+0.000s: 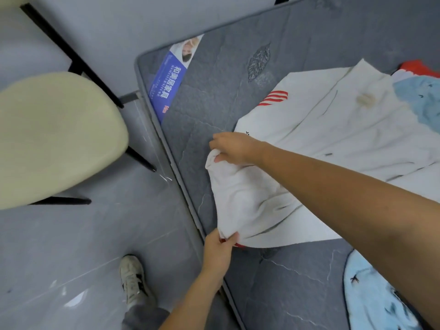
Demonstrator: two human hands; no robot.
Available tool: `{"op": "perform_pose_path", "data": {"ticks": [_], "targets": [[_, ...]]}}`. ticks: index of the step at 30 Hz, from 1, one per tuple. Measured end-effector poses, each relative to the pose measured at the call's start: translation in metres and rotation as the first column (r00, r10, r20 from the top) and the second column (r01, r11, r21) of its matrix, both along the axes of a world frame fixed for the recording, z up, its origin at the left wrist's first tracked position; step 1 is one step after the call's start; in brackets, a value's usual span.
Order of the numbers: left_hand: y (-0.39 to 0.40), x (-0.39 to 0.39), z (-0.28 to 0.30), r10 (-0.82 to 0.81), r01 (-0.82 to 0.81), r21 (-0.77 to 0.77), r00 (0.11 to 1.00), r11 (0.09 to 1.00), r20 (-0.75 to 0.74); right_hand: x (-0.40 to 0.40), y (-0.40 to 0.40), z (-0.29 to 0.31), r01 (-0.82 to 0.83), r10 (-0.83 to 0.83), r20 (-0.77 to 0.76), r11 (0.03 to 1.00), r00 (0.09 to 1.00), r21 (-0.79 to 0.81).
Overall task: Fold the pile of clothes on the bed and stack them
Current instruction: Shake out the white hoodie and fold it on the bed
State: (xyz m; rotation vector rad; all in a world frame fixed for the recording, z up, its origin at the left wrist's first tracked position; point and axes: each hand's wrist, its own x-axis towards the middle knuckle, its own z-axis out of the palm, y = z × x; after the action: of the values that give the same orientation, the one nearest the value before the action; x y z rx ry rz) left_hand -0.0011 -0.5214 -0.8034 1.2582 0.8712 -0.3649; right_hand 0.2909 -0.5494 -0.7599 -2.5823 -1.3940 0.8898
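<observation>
A white garment (333, 144) with red stripes lies spread across the grey bed (226, 86). Its near edge is bunched and lifted near the bed's left side. My right hand (232, 148) grips the far end of that bunched edge. My left hand (220, 248) pinches the near end, where a bit of red trim shows. A light blue garment (421, 101) and a red one (419, 66) lie in a pile at the far right. Another light blue piece with a bird print (373, 296) lies at the lower right.
A cream chair (54, 136) with black legs stands on the grey floor left of the bed. A blue label (166, 77) sits at the mattress corner. My shoe (132, 279) is on the floor close to the bed's edge.
</observation>
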Motion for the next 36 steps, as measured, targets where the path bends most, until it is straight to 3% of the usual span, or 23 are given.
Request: {"op": "perform_pose_path", "data": {"ticks": [3,8,15,20,27,32,36], "targets": [[0.025,0.017,0.030,0.021,-0.023,0.030,0.997,0.999,0.071,0.014,-0.016,0.041,0.152,-0.147,-0.053,0.979,0.988,0.136],[0.075,0.071,0.114,-0.019,-0.010,0.150,0.981,0.989,0.193,0.041,-0.043,0.143,0.347,-0.360,-0.015,0.885,0.933,0.311],[0.137,0.181,0.273,-0.264,0.118,0.358,0.881,0.926,0.393,0.069,-0.111,0.323,0.603,-0.701,-0.064,0.558,0.710,0.571],[0.151,0.260,0.418,-0.456,0.175,0.494,0.711,0.852,0.535,0.066,-0.152,0.446,0.602,-0.813,-0.097,0.339,0.574,0.723],[0.155,0.325,0.591,-0.633,0.284,0.571,0.455,0.770,0.627,0.024,-0.184,0.573,0.539,-0.913,-0.098,0.146,0.397,0.829],[0.162,0.346,0.663,-0.698,0.308,0.627,0.278,0.715,0.660,-0.029,-0.174,0.622,0.504,-0.952,-0.141,0.015,0.271,0.863],[0.183,0.336,0.691,-0.759,0.432,0.649,0.149,0.626,0.633,-0.094,-0.145,0.649,0.468,-0.971,-0.151,-0.047,0.188,0.883]]}}
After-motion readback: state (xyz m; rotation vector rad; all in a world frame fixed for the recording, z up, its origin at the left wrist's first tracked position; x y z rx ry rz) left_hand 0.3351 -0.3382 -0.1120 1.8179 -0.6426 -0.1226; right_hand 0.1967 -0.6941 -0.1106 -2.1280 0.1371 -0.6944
